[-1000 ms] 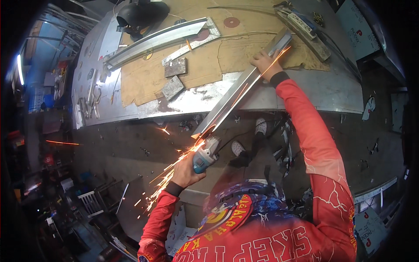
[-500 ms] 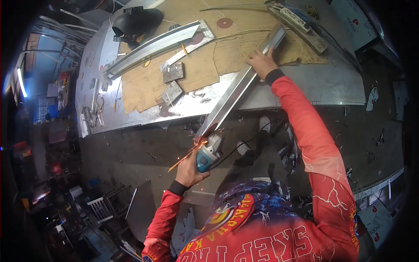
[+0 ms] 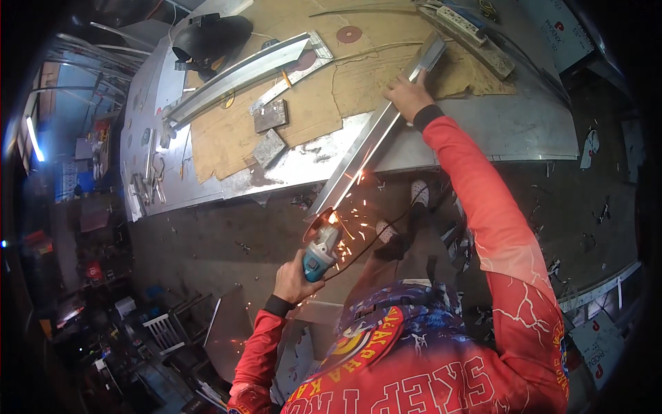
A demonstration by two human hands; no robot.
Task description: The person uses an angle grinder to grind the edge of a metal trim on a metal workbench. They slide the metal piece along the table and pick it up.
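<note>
My left hand (image 3: pixel 293 281) is wrapped round the teal body of an angle grinder (image 3: pixel 319 257). The grinder's disc (image 3: pixel 322 222) meets the near end of a long metal channel (image 3: pixel 363 155), and orange sparks spray off to the right and up along the channel. That channel lies slantwise over the table's front edge, its near end overhanging the floor. Farther up it, my right hand (image 3: pixel 407 93) grips the channel with the fingers over its left side and the thumb along the top. A dark cord trails from the grinder.
On the metal table (image 3: pixel 496 131), partly covered by cardboard (image 3: pixel 372 83), lie a second channel (image 3: pixel 238 76), two metal blocks (image 3: pixel 269 116), a welding helmet (image 3: pixel 212 41), a red disc (image 3: pixel 349 34) and a power strip (image 3: pixel 460 26). Metal scraps litter the floor (image 3: pixel 207 248).
The grinder has tilted and shifted slightly left at the channel's end. Sparks that streamed to the lower left now fly to the right and upward. My right hand keeps its hold.
</note>
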